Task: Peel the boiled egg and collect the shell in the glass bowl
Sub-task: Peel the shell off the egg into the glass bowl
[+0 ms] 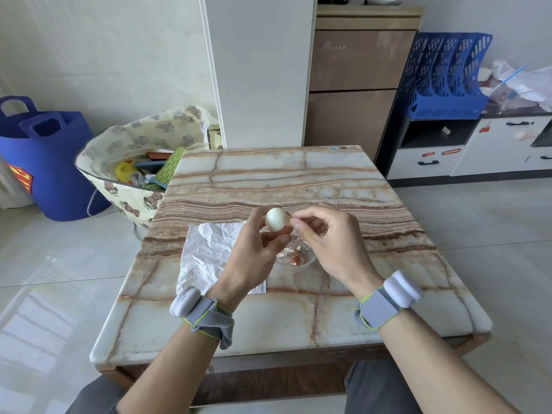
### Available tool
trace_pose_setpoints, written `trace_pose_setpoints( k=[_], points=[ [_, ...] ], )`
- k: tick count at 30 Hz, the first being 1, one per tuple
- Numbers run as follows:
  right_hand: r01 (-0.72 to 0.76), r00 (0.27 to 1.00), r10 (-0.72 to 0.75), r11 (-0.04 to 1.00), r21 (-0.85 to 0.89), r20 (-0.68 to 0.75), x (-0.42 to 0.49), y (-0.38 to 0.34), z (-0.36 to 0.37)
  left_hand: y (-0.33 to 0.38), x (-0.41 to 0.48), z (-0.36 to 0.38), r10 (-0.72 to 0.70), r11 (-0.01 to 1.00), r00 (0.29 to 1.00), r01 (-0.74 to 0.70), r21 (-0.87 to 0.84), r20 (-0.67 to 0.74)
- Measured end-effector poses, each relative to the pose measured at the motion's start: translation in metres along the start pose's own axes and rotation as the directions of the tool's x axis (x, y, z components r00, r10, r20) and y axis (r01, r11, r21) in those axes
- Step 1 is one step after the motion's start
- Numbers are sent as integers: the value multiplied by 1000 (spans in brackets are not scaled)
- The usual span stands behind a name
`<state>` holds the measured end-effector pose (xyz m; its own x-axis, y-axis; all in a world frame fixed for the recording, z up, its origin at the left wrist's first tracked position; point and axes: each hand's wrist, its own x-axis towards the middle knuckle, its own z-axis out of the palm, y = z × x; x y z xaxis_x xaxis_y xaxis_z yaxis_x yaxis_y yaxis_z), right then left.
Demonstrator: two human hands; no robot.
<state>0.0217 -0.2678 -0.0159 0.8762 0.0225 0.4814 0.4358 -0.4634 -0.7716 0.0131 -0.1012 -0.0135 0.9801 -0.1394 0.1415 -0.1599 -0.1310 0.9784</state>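
The left hand (254,249) grips the egg (276,219) above the glass bowl (294,258) — the right hand (331,240) pinches shell at its side — over a marble table (298,174), tiled floor (478,219) around.

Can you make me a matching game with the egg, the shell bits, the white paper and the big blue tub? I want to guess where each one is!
Things:
1 egg
2 shell bits
3 white paper
4 blue tub

Places:
A on the floor
B in the glass bowl
C in the left hand
D flat on the table

Pairs: 1-C, 2-B, 3-D, 4-A.
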Motion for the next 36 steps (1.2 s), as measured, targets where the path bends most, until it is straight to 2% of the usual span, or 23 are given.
trace_pose_setpoints(
  k=[7, 14, 23, 36],
  points=[
    [-25, 1000, 25, 999, 20, -4, 1, -3, -1, 3, 0, 1, -8, 1000, 1000, 8, 0, 0],
    [10, 999, -11, 999, -48, -35, 1, -5, 1, 4, 2, 1, -14, 1000, 997, 15, 10, -71],
    [-45, 998, 45, 999, 6, -43, 3, -3, -2, 4, 1, 0, -12, 1000, 999, 11, -3, -39],
    [-44, 998, 44, 999, -5, -36, 0, -1, -5, 6, 0, 0, -15, 1000, 999, 15, 18, -30]
  ],
)
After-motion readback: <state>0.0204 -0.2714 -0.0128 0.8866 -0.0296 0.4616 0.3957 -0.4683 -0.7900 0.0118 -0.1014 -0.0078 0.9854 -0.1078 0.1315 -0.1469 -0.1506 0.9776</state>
